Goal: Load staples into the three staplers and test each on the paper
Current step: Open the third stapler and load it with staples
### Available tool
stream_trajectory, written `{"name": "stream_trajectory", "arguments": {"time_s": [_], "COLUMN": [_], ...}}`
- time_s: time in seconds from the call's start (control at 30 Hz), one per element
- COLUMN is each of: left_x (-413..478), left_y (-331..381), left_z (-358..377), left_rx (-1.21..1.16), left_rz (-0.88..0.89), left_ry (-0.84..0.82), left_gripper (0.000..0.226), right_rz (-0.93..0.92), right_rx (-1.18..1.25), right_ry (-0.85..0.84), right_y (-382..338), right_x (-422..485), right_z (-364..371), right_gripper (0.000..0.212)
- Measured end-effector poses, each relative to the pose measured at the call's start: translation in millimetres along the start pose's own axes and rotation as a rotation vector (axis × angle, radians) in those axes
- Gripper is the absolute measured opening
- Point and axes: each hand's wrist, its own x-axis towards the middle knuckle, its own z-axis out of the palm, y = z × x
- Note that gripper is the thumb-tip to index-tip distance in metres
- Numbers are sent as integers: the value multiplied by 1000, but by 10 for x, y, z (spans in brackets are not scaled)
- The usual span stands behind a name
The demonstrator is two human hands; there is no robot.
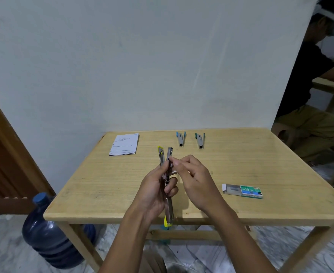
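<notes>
While the left hand (152,192) grips the opened stapler (169,205) by its hinge above the front edge of the table (241,154) and the right hand (193,178) pinches at its magazine (170,153), the metal tool looks light, rigid and slick, best held mid-body.

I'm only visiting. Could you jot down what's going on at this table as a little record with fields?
left hand: grips the yellow stapler, swung open, over the table's near edge
right hand: pinches at its open metal rail; any staples too small to see
others: blue stapler and green stapler, side by side at the far edge
paper: lies far left
staple box: right of the hands, left end open
table: wooden
</notes>
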Motion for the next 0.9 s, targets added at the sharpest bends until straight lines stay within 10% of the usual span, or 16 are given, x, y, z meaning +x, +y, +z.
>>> {"name": "stream_trajectory", "arguments": {"time_s": [0.23, 0.4, 0.6, 0.9], "left_x": [18, 38, 98, 239], "left_y": [-23, 16, 137, 192], "left_z": [14, 68, 160, 344], "left_rx": [-14, 144, 860, 1818], "left_rz": [-19, 6, 90, 181], "left_ry": [33, 106, 147, 115], "left_gripper": [25, 23, 22, 18], "right_rz": [-52, 193, 710, 916], "right_rx": [-217, 242, 1121, 1448], "right_ry": [19, 235, 260, 359], "right_y": [170, 267, 294, 344], "right_x": [32, 113, 260, 308], "right_z": [-15, 46, 105, 257], "right_gripper": [42, 35, 42, 37]}}
